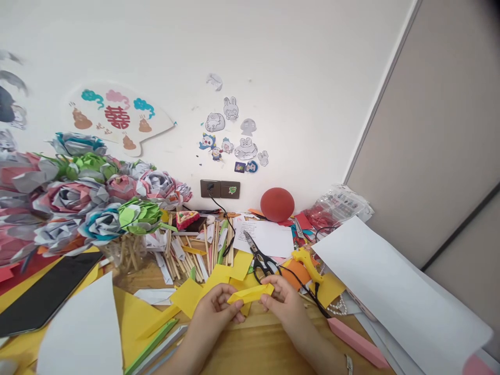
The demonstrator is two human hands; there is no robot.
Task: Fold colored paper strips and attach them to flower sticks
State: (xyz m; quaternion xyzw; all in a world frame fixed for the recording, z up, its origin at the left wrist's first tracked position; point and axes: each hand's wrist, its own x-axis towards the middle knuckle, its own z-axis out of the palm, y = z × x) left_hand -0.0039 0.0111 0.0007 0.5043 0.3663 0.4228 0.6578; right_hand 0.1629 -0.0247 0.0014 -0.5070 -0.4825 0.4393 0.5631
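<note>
1. Far left is packed. I've got a black sheet (47,294) lying flat, a white sheet (84,333) over yellow paper (135,317), and a big bunch of paper flowers (89,198) standing behind them. No free desk on that side.
2. Only bare wooden desk (250,346) I can see is the strip right in front of me, between and under the wrists.
3. Left hand (216,307) comes up from the bottom edge, fingers curled, pinching the left end of the folded yellow strip (252,295).
4. That strip sits level just above the desk, spanning between both hands, in front of loose yellow squares (230,271).
5. Right hand (283,302) mirrors it, fingertips closed on the strip's right end, wrist angled in from lower right.
6. Just behind: black scissors (260,258), then a yellow glue gun (308,260) and its cord.
7. Right side is boxed in by a big white sheet (390,286) and a pink strip (357,344) near the wrist.
</note>
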